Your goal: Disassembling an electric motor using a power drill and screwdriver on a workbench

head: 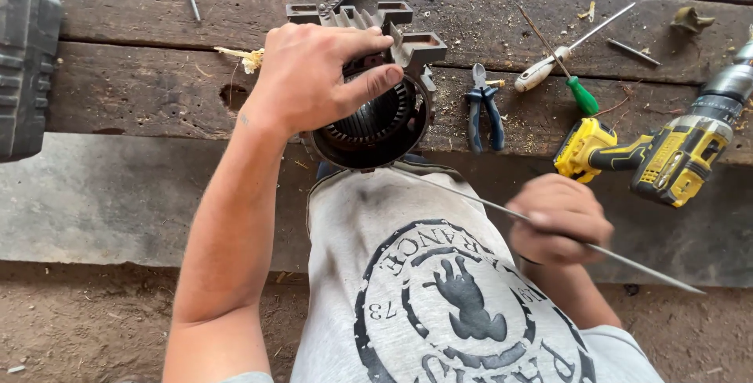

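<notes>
Grey shirt [439, 289] perhaps hiding rod's [627, 261] tip.

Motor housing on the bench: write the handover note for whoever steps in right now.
Left hand: gripping the motor housing at the wooden bench edge, open end toward the person.
Right hand: closed on a thin metal rod, tip near the housing's rim.
Nearby: pliers, two screwdrivers, yellow drill.
Done: slotted core visible, bore empty.
Left: rod not yet inside.
</notes>
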